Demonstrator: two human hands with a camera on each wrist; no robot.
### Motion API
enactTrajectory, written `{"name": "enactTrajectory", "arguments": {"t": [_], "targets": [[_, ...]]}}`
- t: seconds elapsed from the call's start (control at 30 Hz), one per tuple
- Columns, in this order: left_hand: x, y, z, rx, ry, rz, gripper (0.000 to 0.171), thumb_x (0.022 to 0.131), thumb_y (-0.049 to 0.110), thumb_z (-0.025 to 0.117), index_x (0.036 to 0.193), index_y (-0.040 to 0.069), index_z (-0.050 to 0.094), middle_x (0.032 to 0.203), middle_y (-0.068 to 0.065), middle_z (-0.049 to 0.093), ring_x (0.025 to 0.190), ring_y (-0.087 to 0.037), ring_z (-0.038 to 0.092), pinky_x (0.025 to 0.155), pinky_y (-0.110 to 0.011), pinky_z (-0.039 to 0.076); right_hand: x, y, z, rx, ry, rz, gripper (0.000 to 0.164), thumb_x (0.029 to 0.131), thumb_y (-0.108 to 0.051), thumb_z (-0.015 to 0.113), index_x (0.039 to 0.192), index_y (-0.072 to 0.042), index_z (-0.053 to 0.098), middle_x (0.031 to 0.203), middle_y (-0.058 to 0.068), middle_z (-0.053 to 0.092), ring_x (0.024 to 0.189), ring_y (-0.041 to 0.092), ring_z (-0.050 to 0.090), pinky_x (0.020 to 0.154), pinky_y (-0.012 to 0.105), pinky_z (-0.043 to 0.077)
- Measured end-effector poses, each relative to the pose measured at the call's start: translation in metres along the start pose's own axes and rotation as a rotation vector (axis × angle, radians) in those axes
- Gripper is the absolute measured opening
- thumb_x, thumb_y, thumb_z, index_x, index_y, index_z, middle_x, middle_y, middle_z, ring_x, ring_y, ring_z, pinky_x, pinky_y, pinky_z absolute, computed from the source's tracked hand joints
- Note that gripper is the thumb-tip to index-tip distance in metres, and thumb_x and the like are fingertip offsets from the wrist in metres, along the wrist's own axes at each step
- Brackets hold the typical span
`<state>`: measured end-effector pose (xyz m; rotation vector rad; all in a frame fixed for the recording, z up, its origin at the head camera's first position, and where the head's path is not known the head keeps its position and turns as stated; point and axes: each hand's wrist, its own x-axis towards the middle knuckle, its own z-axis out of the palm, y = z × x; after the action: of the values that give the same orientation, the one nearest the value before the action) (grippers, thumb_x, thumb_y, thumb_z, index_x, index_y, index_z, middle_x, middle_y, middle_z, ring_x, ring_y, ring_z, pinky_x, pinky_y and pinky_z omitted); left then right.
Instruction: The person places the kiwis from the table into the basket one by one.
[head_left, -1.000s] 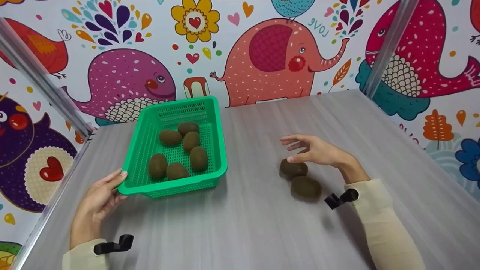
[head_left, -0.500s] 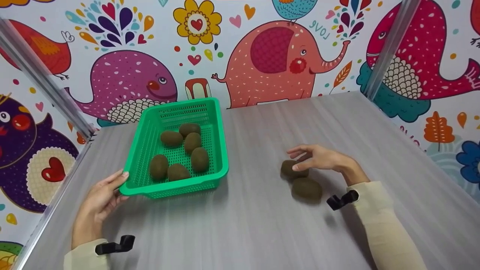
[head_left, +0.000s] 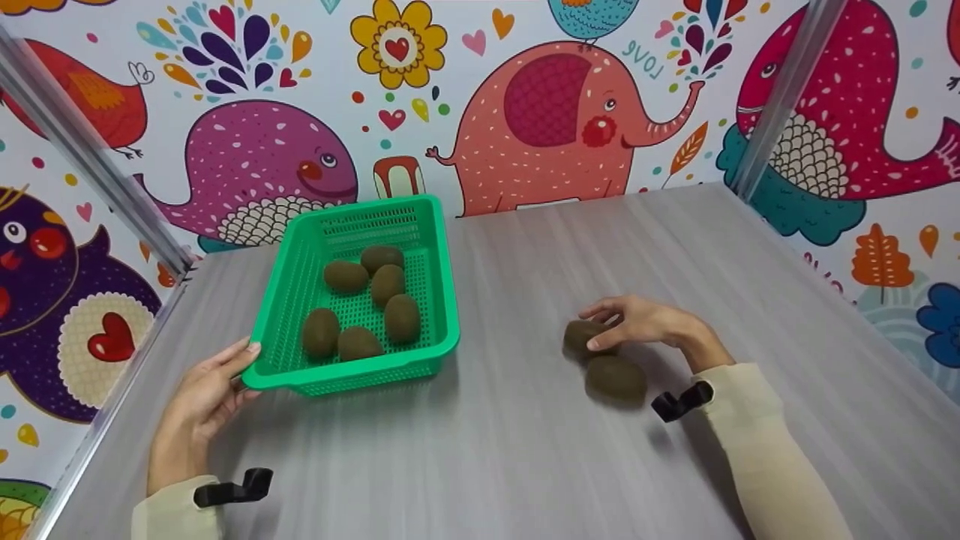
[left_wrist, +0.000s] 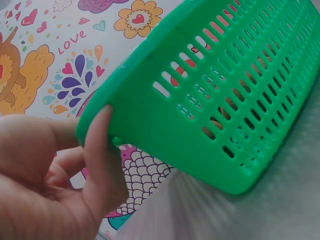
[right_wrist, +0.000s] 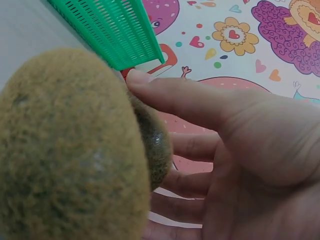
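My left hand pinches the near left corner of a green plastic basket. In the left wrist view, thumb and fingers lie on either side of the basket's rim. Several brown kiwis lie inside on the basket's floor. Right of the basket, my right hand grips a kiwi on the table, thumb on the near side and fingers round the far side. A second kiwi lies close in front of it. This nearer kiwi partly hides the gripped kiwi in the right wrist view.
The grey wood-grain table ends at a back wall printed with cartoon animals. Metal posts stand at the table's back corners. A black wrist mount sticks out from the right sleeve, another from the left.
My right hand has come down onto the farther loose kiwi, and its thumb and fingers have drawn in round it. The left hand stays at the basket corner.
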<state>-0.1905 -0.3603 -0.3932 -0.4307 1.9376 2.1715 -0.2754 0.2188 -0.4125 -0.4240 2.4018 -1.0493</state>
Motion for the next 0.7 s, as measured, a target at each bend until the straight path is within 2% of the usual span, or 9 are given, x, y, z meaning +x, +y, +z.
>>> {"name": "enactTrajectory", "arguments": {"t": [0.13, 0.33, 0.37, 0.4, 0.43, 0.47, 0.57, 0.63, 0.7], "targets": [[0.0008, 0.0002, -0.0010, 0.001, 0.000, 0.001, 0.020, 0.100, 0.031, 0.063, 0.091, 0.048, 0.069, 0.086, 0.009, 0.070, 0.070, -0.003, 0.066, 0.067, -0.017, 0.057, 0.0032, 0.0012, 0.0027, -0.003, 0.016, -0.003, 0.064, 0.086, -0.037, 0.079, 0.139, -0.009, 0.058, 0.137, 0.018, 0.059, 0.130, 0.036, 0.052, 0.110, 0.053, 0.043], [0.0025, -0.0003, -0.0015, -0.004, -0.004, -0.003, 0.020, 0.100, 0.030, 0.063, 0.092, 0.047, 0.069, 0.087, 0.008, 0.070, 0.070, -0.003, 0.066, 0.066, -0.017, 0.057, 0.0068, 0.0033, 0.0051, 0.036, 0.018, 0.004, 0.060, 0.087, -0.033, 0.079, 0.137, -0.006, 0.059, 0.131, 0.016, 0.061, 0.114, 0.024, 0.058, 0.090, 0.030, 0.054], [0.0026, -0.0004, -0.0015, 0.000, -0.002, -0.004, 0.018, 0.100, 0.030, 0.063, 0.101, 0.048, 0.069, 0.087, 0.009, 0.070, 0.071, -0.003, 0.065, 0.067, -0.017, 0.057, 0.0070, 0.0035, 0.0052, 0.043, 0.019, 0.007, 0.060, 0.088, -0.033, 0.079, 0.137, -0.006, 0.059, 0.130, 0.016, 0.061, 0.112, 0.023, 0.058, 0.088, 0.028, 0.055], [0.0029, -0.0007, -0.0016, 0.001, 0.002, -0.006, 0.018, 0.100, 0.031, 0.063, 0.103, 0.048, 0.068, 0.087, 0.009, 0.070, 0.070, -0.003, 0.065, 0.067, -0.017, 0.057, 0.0070, 0.0034, 0.0053, 0.049, 0.023, 0.007, 0.059, 0.088, -0.032, 0.078, 0.136, -0.005, 0.059, 0.129, 0.016, 0.061, 0.110, 0.023, 0.058, 0.087, 0.027, 0.054], [0.0031, -0.0009, -0.0017, 0.011, 0.002, -0.004, 0.021, 0.100, 0.031, 0.063, 0.116, 0.045, 0.066, 0.087, 0.010, 0.070, 0.071, -0.002, 0.065, 0.067, -0.017, 0.057, 0.0070, 0.0034, 0.0052, 0.053, 0.031, 0.010, 0.058, 0.088, -0.032, 0.078, 0.136, -0.005, 0.059, 0.128, 0.016, 0.062, 0.108, 0.022, 0.058, 0.087, 0.027, 0.054], [0.0033, -0.0011, -0.0018, 0.021, 0.001, -0.002, 0.031, 0.100, 0.031, 0.062, 0.129, 0.041, 0.060, 0.087, 0.010, 0.070, 0.071, -0.002, 0.065, 0.067, -0.017, 0.057, 0.0067, 0.0029, 0.0051, 0.055, 0.038, 0.008, 0.058, 0.088, -0.032, 0.077, 0.136, -0.004, 0.059, 0.127, 0.016, 0.062, 0.108, 0.022, 0.059, 0.087, 0.026, 0.054], [0.0039, -0.0019, -0.0024, 0.047, 0.000, 0.004, 0.050, 0.101, 0.032, 0.061, 0.148, 0.030, 0.044, 0.087, 0.012, 0.070, 0.071, 0.000, 0.065, 0.068, -0.016, 0.057, 0.0064, 0.0008, 0.0049, 0.074, 0.071, 0.024, 0.056, 0.089, -0.033, 0.076, 0.134, -0.005, 0.060, 0.126, 0.015, 0.062, 0.105, 0.022, 0.059, 0.086, 0.027, 0.054], [0.0041, -0.0026, -0.0029, 0.050, -0.002, 0.009, 0.044, 0.101, 0.032, 0.062, 0.143, 0.033, 0.050, 0.088, 0.012, 0.070, 0.071, -0.001, 0.065, 0.068, -0.016, 0.057, 0.0062, -0.0009, 0.0047, 0.092, 0.087, 0.033, 0.054, 0.089, -0.034, 0.076, 0.133, -0.006, 0.060, 0.124, 0.013, 0.061, 0.104, 0.021, 0.059, 0.085, 0.027, 0.054], [0.0038, -0.0032, -0.0038, 0.039, -0.005, 0.009, 0.024, 0.100, 0.031, 0.062, 0.122, 0.039, 0.063, 0.087, 0.011, 0.070, 0.071, -0.001, 0.065, 0.068, -0.017, 0.057, 0.0063, -0.0024, 0.0045, 0.116, 0.095, 0.036, 0.053, 0.090, -0.034, 0.075, 0.132, -0.007, 0.061, 0.122, 0.012, 0.061, 0.101, 0.021, 0.058, 0.082, 0.028, 0.054]]}}
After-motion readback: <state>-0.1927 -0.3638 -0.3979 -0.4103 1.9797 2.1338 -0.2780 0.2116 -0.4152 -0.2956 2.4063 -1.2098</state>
